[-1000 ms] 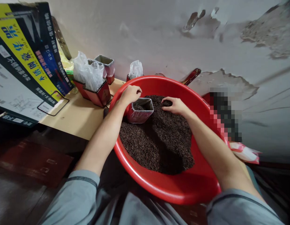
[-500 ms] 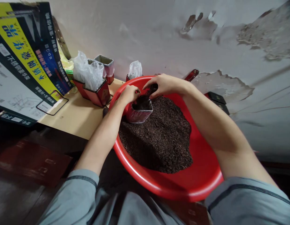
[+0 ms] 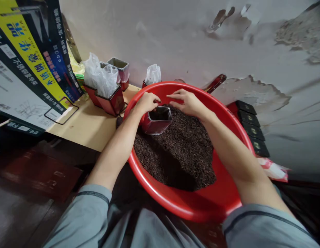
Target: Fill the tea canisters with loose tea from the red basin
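Note:
A large red plastic basin [image 3: 232,193] holds a heap of dark, loose flakes that look like tea leaves [image 3: 185,151]. Standing in the heap on the left is a small square red box [image 3: 156,126], its rim lined with a clear plastic bag. My left hand [image 3: 147,103] is closed on the far-left rim of this box, with some fingertips hidden behind it. Just right of the box, over the leaves, hovers my right hand [image 3: 187,102]. Its fingers are spread and I see nothing in them.
On the wooden table [image 3: 82,127] at left stand red boxes [image 3: 112,102] with plastic bags sticking out. A printed carton [image 3: 28,69] leans at far left. Behind the basin are another bagged box [image 3: 152,74] and the peeling wall. Black-topped boxes [image 3: 250,120] line the right.
Dark leaves were dropping from my right hand into the box; now that hand is empty, with fingers spread, slightly right of the box. My left hand stays at the box rim.

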